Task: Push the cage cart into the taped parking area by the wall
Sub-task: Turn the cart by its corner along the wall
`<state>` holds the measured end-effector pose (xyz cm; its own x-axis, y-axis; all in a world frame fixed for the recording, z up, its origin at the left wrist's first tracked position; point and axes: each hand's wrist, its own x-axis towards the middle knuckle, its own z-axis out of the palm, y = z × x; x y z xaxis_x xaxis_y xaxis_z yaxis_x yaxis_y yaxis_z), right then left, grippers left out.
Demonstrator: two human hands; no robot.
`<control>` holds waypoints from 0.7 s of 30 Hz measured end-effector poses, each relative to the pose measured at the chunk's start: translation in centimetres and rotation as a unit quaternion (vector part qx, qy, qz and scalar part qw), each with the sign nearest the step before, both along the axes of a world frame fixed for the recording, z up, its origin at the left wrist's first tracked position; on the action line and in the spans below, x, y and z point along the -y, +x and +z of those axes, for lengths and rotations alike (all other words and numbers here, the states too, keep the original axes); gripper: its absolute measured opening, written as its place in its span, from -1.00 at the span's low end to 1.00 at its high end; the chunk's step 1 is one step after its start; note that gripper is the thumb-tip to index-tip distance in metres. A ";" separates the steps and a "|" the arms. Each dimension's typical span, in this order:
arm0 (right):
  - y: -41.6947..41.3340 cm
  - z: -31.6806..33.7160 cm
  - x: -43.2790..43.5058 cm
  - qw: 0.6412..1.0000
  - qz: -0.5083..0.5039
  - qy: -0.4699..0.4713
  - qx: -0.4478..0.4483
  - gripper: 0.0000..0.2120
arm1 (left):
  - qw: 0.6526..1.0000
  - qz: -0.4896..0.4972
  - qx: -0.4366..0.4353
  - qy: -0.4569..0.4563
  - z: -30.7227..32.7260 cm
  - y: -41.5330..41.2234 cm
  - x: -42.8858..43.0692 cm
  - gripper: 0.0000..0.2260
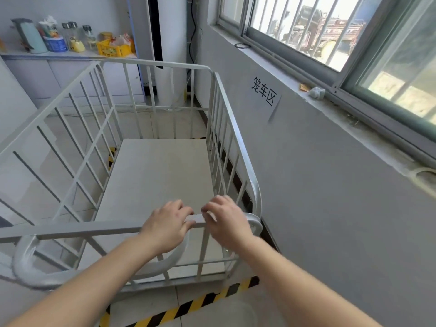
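Note:
A white metal cage cart (77, 147) with barred sides and a bare flat deck stands right along the grey wall (330, 185), below a paper sign (264, 92). Yellow-and-black floor tape (188, 305) runs across the floor just behind the cart's near end, and more of this tape (111, 156) shows through the bars on the left. My left hand (168, 224) lies on the cart's near top rail, fingers curled over it. My right hand (227, 219) hovers at the same rail near the right corner, its fingers blurred and loosely bent.
A counter (59, 55) at the back left carries a kettle, jars and a yellow crate (113, 47). A tall white standing unit (169, 43) fills the far corner. A barred window (330, 31) and its sill run along the wall on the right.

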<state>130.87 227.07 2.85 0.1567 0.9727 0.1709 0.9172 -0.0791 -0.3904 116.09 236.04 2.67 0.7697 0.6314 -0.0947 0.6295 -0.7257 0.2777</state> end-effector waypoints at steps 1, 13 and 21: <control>2.4 0.1 -0.1 1.000 0.000 0.000 0.017 -0.78 | 0.999 -0.014 -0.038 0.007 -0.5 1.5 0.5 -0.66; 20.6 -3.8 -0.5 0.924 0.203 -0.218 0.241 -0.60 | 0.992 0.006 -0.122 -0.033 -4.9 12.1 1.3 -0.54; 22.4 -4.0 -3.9 0.901 0.279 -0.198 0.268 -0.53 | 0.995 0.051 -0.080 -0.013 -5.8 11.6 1.2 -0.32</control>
